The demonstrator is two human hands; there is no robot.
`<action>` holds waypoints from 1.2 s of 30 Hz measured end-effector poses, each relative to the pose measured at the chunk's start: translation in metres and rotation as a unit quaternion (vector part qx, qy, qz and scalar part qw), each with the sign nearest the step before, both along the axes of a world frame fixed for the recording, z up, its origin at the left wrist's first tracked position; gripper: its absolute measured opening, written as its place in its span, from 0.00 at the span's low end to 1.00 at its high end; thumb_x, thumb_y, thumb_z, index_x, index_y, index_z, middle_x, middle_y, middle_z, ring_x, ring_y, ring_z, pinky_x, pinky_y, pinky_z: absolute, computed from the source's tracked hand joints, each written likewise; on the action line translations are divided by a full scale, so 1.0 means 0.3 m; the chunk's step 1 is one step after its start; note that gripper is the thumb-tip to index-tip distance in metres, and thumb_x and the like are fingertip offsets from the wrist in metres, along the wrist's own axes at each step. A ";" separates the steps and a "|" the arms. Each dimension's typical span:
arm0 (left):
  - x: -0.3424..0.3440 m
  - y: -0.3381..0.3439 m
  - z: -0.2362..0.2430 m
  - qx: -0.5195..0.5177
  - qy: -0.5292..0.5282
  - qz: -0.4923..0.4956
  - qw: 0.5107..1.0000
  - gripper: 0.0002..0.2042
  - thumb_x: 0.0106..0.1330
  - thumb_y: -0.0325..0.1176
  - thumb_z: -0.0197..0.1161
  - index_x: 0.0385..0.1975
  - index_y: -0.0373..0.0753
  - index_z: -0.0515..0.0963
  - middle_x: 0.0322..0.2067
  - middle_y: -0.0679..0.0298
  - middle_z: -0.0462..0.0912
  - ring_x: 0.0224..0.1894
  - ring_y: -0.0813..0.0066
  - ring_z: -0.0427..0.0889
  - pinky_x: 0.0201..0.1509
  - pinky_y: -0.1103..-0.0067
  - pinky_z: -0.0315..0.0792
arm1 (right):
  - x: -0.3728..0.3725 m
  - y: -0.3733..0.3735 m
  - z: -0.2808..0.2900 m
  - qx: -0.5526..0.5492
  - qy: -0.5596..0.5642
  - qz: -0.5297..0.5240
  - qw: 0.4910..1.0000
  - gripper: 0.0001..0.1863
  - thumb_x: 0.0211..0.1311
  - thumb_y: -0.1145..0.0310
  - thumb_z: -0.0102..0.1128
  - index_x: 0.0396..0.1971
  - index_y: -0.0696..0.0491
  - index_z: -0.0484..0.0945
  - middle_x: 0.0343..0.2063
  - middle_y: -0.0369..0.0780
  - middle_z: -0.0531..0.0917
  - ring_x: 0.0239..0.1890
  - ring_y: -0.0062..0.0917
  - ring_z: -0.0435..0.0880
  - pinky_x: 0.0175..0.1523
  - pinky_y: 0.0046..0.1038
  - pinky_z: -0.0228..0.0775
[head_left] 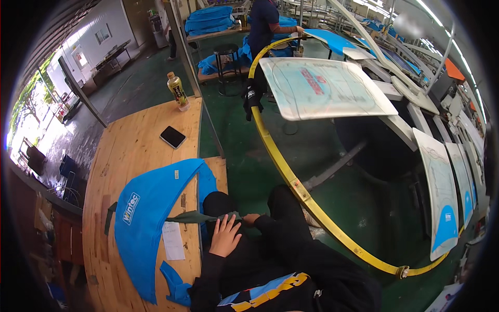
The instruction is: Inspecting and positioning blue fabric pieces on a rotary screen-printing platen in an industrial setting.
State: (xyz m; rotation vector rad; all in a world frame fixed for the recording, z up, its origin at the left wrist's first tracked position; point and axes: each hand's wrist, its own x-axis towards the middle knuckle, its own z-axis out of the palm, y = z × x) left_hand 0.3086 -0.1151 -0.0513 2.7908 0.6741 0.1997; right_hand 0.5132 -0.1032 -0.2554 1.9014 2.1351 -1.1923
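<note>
My left hand (225, 237) lies over my knee with its fingers spread, the tips resting on the end of a dark green cloth strip (195, 217). Just right of it, my right hand (251, 219) is closed at the strip's end and seems to pinch it; its fingertips are partly hidden. The strip runs left across the table edge. Beside it on the wooden table (148, 135) lies a large curved blue fabric piece (150, 203) with a white printed label. A sheet of white paper (173, 241) and a small blue fabric scrap (174, 283) lie near the table's edge.
A dark phone (172, 137) and a bottle (178, 91) stand farther back on the table. A yellow curved rail (280, 161) sweeps round my right side. Beyond it are white printing boards (327, 88). A person (264, 26) stands at the back near a black stool (226, 49).
</note>
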 end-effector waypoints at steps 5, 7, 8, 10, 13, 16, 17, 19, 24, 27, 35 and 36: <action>0.013 -0.011 0.007 0.009 -0.009 0.014 1.000 0.19 0.66 0.41 0.55 0.55 0.43 0.75 0.64 0.57 0.65 0.69 0.58 0.56 0.72 0.57 0.42 | 0.064 -0.041 0.289 0.124 0.073 -0.073 0.987 0.23 0.65 0.55 0.50 0.53 0.54 0.72 0.44 0.50 0.81 0.46 0.46 0.80 0.50 0.42 0.71; 0.042 -0.030 0.022 0.003 -0.032 0.004 0.999 0.18 0.66 0.40 0.56 0.54 0.42 0.75 0.63 0.57 0.66 0.68 0.58 0.59 0.73 0.57 0.41 | 0.123 -0.106 0.414 0.273 0.111 -0.150 0.944 0.21 0.65 0.57 0.51 0.53 0.53 0.72 0.44 0.48 0.80 0.45 0.44 0.80 0.49 0.40 0.72; 0.051 -0.040 0.036 -0.032 -0.058 0.011 0.998 0.17 0.66 0.39 0.56 0.53 0.42 0.75 0.63 0.58 0.66 0.68 0.58 0.59 0.73 0.57 0.41 | 0.139 -0.144 0.525 0.351 0.128 -0.181 0.910 0.20 0.65 0.59 0.52 0.53 0.52 0.72 0.44 0.47 0.80 0.44 0.43 0.80 0.48 0.39 0.72; 0.100 -0.060 0.060 -0.068 -0.082 0.007 0.994 0.17 0.66 0.37 0.57 0.53 0.43 0.76 0.62 0.58 0.67 0.68 0.58 0.60 0.73 0.57 0.41 | 0.183 -0.242 0.738 0.391 0.172 -0.219 0.877 0.18 0.65 0.63 0.53 0.52 0.53 0.74 0.42 0.46 0.80 0.43 0.41 0.81 0.47 0.37 0.72; 0.236 -0.073 0.113 -0.085 -0.112 0.011 0.990 0.17 0.64 0.35 0.58 0.54 0.44 0.75 0.60 0.59 0.69 0.66 0.56 0.63 0.71 0.56 0.47 | 0.260 -0.415 0.903 0.415 0.256 -0.297 0.821 0.13 0.63 0.71 0.55 0.47 0.56 0.77 0.38 0.44 0.81 0.40 0.37 0.82 0.44 0.31 0.72; 0.465 -0.054 0.206 -0.097 -0.210 -0.039 0.972 0.17 0.64 0.33 0.58 0.53 0.43 0.74 0.59 0.59 0.70 0.65 0.56 0.63 0.70 0.58 0.52 | 0.353 -0.617 1.049 0.454 0.198 -0.397 0.773 0.10 0.60 0.74 0.58 0.41 0.56 0.81 0.32 0.44 0.82 0.35 0.36 0.82 0.41 0.29 0.72; 0.557 -0.048 0.234 -0.086 -0.230 -0.065 0.967 0.17 0.64 0.33 0.58 0.54 0.43 0.74 0.59 0.58 0.70 0.65 0.55 0.64 0.69 0.59 0.54 | 0.409 -0.682 1.053 0.499 0.133 -0.413 0.750 0.09 0.59 0.74 0.59 0.39 0.56 0.81 0.30 0.43 0.82 0.31 0.35 0.81 0.38 0.30 0.71; 0.755 -0.036 0.273 -0.064 -0.259 -0.124 0.956 0.18 0.64 0.34 0.57 0.55 0.42 0.73 0.60 0.58 0.69 0.65 0.56 0.64 0.69 0.60 0.54 | 0.506 -0.833 1.073 0.516 -0.005 -0.484 0.707 0.09 0.60 0.74 0.57 0.40 0.55 0.81 0.27 0.43 0.80 0.29 0.35 0.79 0.35 0.30 0.69; 1.201 0.106 0.241 -0.011 -0.266 -0.177 0.948 0.23 0.66 0.38 0.55 0.60 0.39 0.66 0.64 0.52 0.63 0.67 0.50 0.58 0.69 0.60 0.54 | 0.729 -1.175 1.007 0.404 -0.375 -0.589 0.590 0.13 0.62 0.68 0.55 0.45 0.54 0.78 0.39 0.44 0.77 0.42 0.39 0.77 0.44 0.36 0.68; 1.394 0.195 0.175 0.032 -0.235 -0.159 0.958 0.24 0.67 0.41 0.54 0.60 0.35 0.65 0.64 0.49 0.60 0.67 0.46 0.57 0.69 0.60 0.54 | 0.774 -1.322 0.933 0.259 -0.551 -0.636 0.474 0.16 0.61 0.64 0.58 0.46 0.54 0.76 0.43 0.43 0.75 0.45 0.38 0.74 0.45 0.38 0.68; 1.482 0.194 0.162 0.063 -0.213 -0.108 0.969 0.21 0.60 0.38 0.60 0.53 0.38 0.72 0.51 0.57 0.73 0.50 0.55 0.72 0.52 0.64 0.65 | 0.778 -1.335 0.921 0.244 -0.496 -0.697 0.458 0.13 0.59 0.64 0.59 0.42 0.54 0.75 0.38 0.40 0.73 0.44 0.36 0.73 0.46 0.37 0.64; 1.504 0.181 0.148 0.083 -0.233 -0.076 0.966 0.20 0.60 0.39 0.60 0.52 0.40 0.73 0.49 0.60 0.75 0.48 0.58 0.73 0.49 0.66 0.65 | 0.781 -1.331 0.927 0.247 -0.449 -0.717 0.472 0.10 0.59 0.66 0.59 0.38 0.54 0.74 0.36 0.40 0.74 0.43 0.36 0.73 0.45 0.37 0.64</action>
